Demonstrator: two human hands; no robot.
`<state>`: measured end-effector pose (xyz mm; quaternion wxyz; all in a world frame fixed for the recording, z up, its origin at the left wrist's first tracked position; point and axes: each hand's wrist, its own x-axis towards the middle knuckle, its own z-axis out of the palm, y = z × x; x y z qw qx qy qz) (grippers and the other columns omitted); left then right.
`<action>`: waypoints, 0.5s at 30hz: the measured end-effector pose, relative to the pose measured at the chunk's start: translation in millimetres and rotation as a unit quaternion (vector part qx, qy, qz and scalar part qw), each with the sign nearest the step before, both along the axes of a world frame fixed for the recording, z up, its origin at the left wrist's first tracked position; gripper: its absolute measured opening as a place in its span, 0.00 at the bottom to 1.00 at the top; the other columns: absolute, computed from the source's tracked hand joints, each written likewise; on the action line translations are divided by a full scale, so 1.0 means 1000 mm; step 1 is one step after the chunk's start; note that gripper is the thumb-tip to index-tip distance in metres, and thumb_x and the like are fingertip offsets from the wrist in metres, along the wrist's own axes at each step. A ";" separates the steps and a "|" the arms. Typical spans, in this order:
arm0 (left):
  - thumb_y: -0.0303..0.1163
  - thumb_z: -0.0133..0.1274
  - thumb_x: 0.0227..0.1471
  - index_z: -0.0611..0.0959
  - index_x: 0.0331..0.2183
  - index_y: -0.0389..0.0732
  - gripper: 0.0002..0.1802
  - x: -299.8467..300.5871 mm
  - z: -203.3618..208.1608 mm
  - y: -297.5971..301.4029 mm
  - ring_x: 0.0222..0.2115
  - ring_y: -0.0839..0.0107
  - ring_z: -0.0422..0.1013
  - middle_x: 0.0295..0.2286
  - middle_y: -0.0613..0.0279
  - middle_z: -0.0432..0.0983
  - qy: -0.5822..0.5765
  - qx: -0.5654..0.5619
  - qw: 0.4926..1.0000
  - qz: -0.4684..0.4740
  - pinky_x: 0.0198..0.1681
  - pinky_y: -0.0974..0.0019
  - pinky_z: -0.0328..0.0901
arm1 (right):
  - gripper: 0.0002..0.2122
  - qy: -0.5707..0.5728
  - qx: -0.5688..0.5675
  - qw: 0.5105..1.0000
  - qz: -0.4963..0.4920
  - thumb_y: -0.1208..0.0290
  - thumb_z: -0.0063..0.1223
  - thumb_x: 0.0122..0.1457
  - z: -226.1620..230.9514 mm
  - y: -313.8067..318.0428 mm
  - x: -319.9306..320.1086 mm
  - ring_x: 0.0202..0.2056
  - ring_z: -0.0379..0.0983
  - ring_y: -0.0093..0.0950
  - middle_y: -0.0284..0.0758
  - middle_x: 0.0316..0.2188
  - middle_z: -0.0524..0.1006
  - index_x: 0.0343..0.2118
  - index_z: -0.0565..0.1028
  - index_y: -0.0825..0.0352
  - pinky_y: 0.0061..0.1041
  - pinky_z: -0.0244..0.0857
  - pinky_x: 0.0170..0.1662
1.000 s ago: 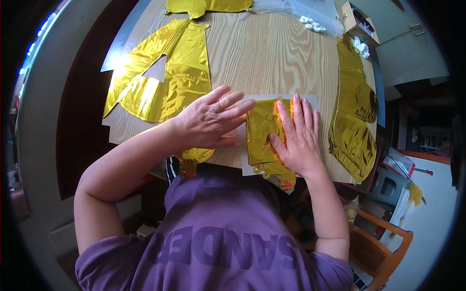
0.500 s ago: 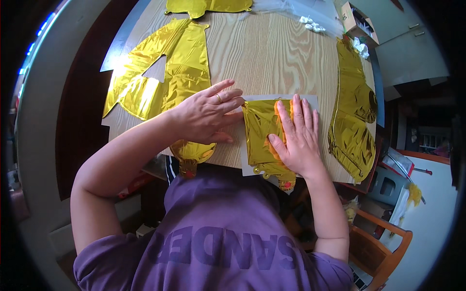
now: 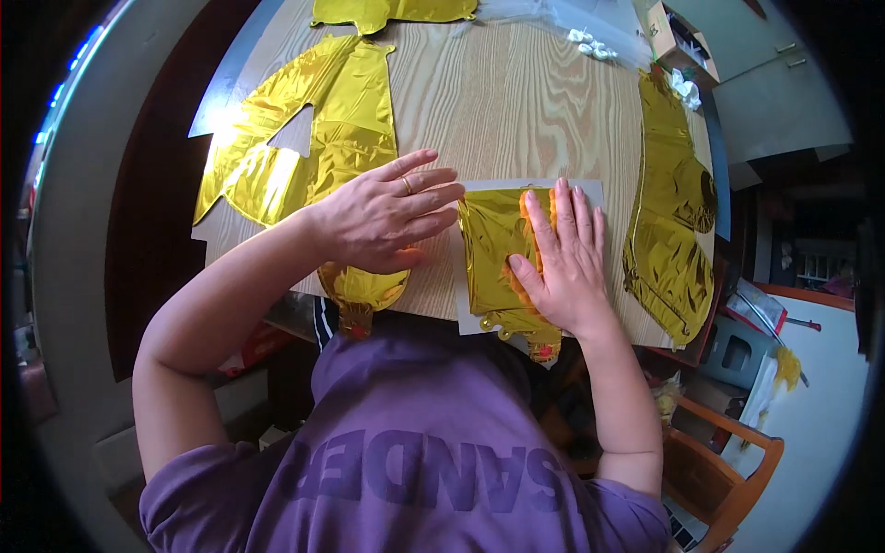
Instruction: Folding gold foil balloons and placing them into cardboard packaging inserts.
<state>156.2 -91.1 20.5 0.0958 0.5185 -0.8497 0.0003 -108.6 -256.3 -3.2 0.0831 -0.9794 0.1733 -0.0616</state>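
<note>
A folded gold foil balloon [image 3: 489, 244] lies on a pale rectangular sheet [image 3: 465, 286] at the table's near edge, its tail hanging toward me. My right hand [image 3: 570, 263] presses flat on its right part, fingers stretched out. Under that palm shows a bright orange, wavy-edged piece [image 3: 531, 210], mostly hidden, so its kind is unclear. My left hand [image 3: 383, 212] hovers just left of the folded balloon with its fingers apart and holds nothing. Beneath and beyond it spreads a flat gold foil balloon shaped like the letter A [image 3: 355, 106], partly covered by the hand.
Another flat gold foil balloon [image 3: 664, 194] lies along the table's right side, and one more [image 3: 396, 11] at the far edge. Clear plastic film [image 3: 553, 17], small white bundles [image 3: 595, 46] and a cardboard box [image 3: 680, 41] sit far right. A wooden chair [image 3: 728, 470] stands at lower right.
My left hand has drawn slightly left, away from the folded balloon's left edge. The right hand stays flat in the same place.
</note>
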 end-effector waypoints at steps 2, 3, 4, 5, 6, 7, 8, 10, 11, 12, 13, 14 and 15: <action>0.47 0.62 0.45 0.76 0.53 0.36 0.37 -0.003 -0.001 -0.001 0.65 0.56 0.57 0.62 0.53 0.62 0.004 0.008 1.000 0.011 0.69 0.44 0.47 | 0.35 0.003 -0.004 1.000 -0.003 0.48 0.45 0.64 0.001 0.000 0.000 0.71 0.42 0.51 0.49 0.72 0.45 0.71 0.52 0.55 0.53 0.33 0.70; 0.47 0.62 0.45 0.77 0.54 0.36 0.37 -0.004 -0.001 -0.001 0.65 0.56 0.56 0.63 0.54 0.61 0.007 0.012 1.000 0.016 0.69 0.45 0.47 | 0.35 0.001 -0.004 1.000 -0.002 0.48 0.45 0.64 0.001 0.000 0.000 0.71 0.42 0.51 0.49 0.72 0.45 0.71 0.52 0.55 0.53 0.33 0.70; 0.48 0.62 0.45 0.77 0.54 0.36 0.37 -0.004 -0.002 -0.001 0.65 0.57 0.56 0.63 0.55 0.61 0.010 0.007 1.000 0.017 0.69 0.45 0.47 | 0.35 -0.002 -0.004 1.000 -0.002 0.48 0.45 0.64 0.002 0.000 0.001 0.71 0.42 0.51 0.50 0.72 0.45 0.71 0.52 0.55 0.53 0.33 0.70; 0.48 0.62 0.45 0.77 0.54 0.37 0.37 -0.005 -0.004 -0.001 0.65 0.57 0.56 0.62 0.56 0.61 0.013 0.003 1.000 0.017 0.69 0.45 0.47 | 0.35 -0.001 -0.004 1.000 -0.002 0.48 0.45 0.64 0.002 0.000 0.000 0.70 0.43 0.51 0.50 0.72 0.45 0.71 0.52 0.55 0.53 0.33 0.70; 0.49 0.62 0.45 0.78 0.54 0.37 0.38 -0.005 -0.006 -0.001 0.65 0.58 0.55 0.62 0.57 0.61 0.016 -0.002 1.000 0.018 0.69 0.45 0.47 | 0.35 0.000 -0.005 1.000 -0.002 0.48 0.45 0.64 0.002 0.001 0.000 0.70 0.43 0.51 0.50 0.72 0.45 0.71 0.53 0.55 0.54 0.33 0.70; 0.49 0.62 0.45 0.78 0.54 0.37 0.38 -0.006 -0.006 0.000 0.64 0.57 0.56 0.61 0.57 0.62 0.018 0.002 1.000 0.022 0.69 0.45 0.47 | 0.35 0.001 -0.006 1.000 -0.002 0.48 0.45 0.64 0.002 0.001 0.000 0.70 0.43 0.52 0.50 0.72 0.45 0.71 0.53 0.55 0.54 0.33 0.70; 0.49 0.62 0.46 0.78 0.54 0.37 0.38 -0.007 -0.006 0.001 0.64 0.57 0.57 0.60 0.57 0.63 0.021 0.007 0.999 0.026 0.69 0.45 0.47 | 0.35 0.001 -0.006 1.000 -0.002 0.48 0.45 0.64 0.002 0.001 0.000 0.70 0.43 0.52 0.50 0.72 0.46 0.71 0.53 0.55 0.54 0.33 0.70; 0.49 0.62 0.46 0.78 0.53 0.37 0.37 -0.008 -0.006 0.002 0.63 0.57 0.58 0.58 0.56 0.65 0.029 0.019 0.999 0.028 0.69 0.44 0.47 | 0.35 0.002 -0.006 1.000 -0.003 0.48 0.45 0.64 0.001 0.001 0.000 0.70 0.43 0.52 0.50 0.72 0.46 0.71 0.53 0.55 0.53 0.33 0.70; 0.48 0.62 0.46 0.78 0.53 0.37 0.36 -0.009 -0.004 0.001 0.63 0.57 0.58 0.57 0.56 0.65 0.035 0.026 0.999 0.027 0.69 0.44 0.47 | 0.35 0.001 -0.007 1.000 -0.003 0.48 0.45 0.64 0.001 0.001 0.000 0.70 0.43 0.52 0.50 0.72 0.46 0.71 0.53 0.55 0.53 0.33 0.70; 0.48 0.62 0.46 0.78 0.52 0.37 0.35 -0.009 -0.002 0.000 0.62 0.57 0.58 0.56 0.55 0.66 0.040 0.033 0.998 0.026 0.69 0.44 0.48 | 0.35 0.000 -0.007 1.000 -0.003 0.48 0.45 0.64 0.001 0.000 0.000 0.70 0.43 0.51 0.50 0.72 0.46 0.71 0.53 0.55 0.53 0.33 0.70; 0.47 0.63 0.46 0.77 0.53 0.37 0.35 -0.009 -0.001 0.000 0.62 0.56 0.59 0.56 0.55 0.66 0.049 0.035 0.998 0.019 0.69 0.43 0.48 | 0.35 -0.002 -0.008 1.000 -0.002 0.48 0.45 0.64 0.001 0.000 0.000 0.70 0.43 0.51 0.50 0.72 0.46 0.71 0.53 0.55 0.53 0.33 0.70; 0.46 0.63 0.46 0.76 0.53 0.37 0.36 -0.008 0.000 -0.001 0.62 0.55 0.60 0.56 0.54 0.67 0.059 0.036 0.998 0.012 0.69 0.43 0.47 | 0.35 0.000 -0.008 1.000 -0.003 0.48 0.45 0.64 0.001 0.000 0.000 0.70 0.43 0.51 0.49 0.72 0.46 0.71 0.53 0.55 0.53 0.33 0.70; 0.46 0.63 0.46 0.75 0.54 0.38 0.36 -0.007 0.000 -0.002 0.61 0.55 0.61 0.56 0.54 0.67 0.068 0.036 0.997 0.004 0.69 0.42 0.47 | 0.35 0.003 -0.009 1.000 -0.004 0.48 0.45 0.64 0.001 0.001 0.000 0.70 0.43 0.51 0.49 0.72 0.46 0.71 0.53 0.55 0.53 0.33 0.70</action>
